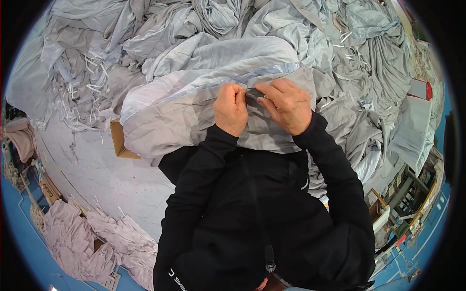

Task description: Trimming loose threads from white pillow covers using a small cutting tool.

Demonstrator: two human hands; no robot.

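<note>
A large piece of grey fabric (170, 128) is bunched in front of my body, with a paler blue-white side folded along its far part. My left hand (230, 110) is closed in a fist-like pinch on the fabric's edge. Just to the right, my right hand (287, 104) has its fingers curled and its thumb close to the forefinger, gripping the same fabric. A small dark patch shows in the cloth between the two hands; whether it is a gap or a shadow I cannot tell. The fingertips are partly hidden.
Heaped grey and pale blue fabric (204, 19) with white ties covers the far side and right of the white marbled table (126, 179). A cardboard box edge (115, 140) pokes out at left. Pinkish cloth (73, 242) lies lower left; a metal-framed machine (407, 194) stands right.
</note>
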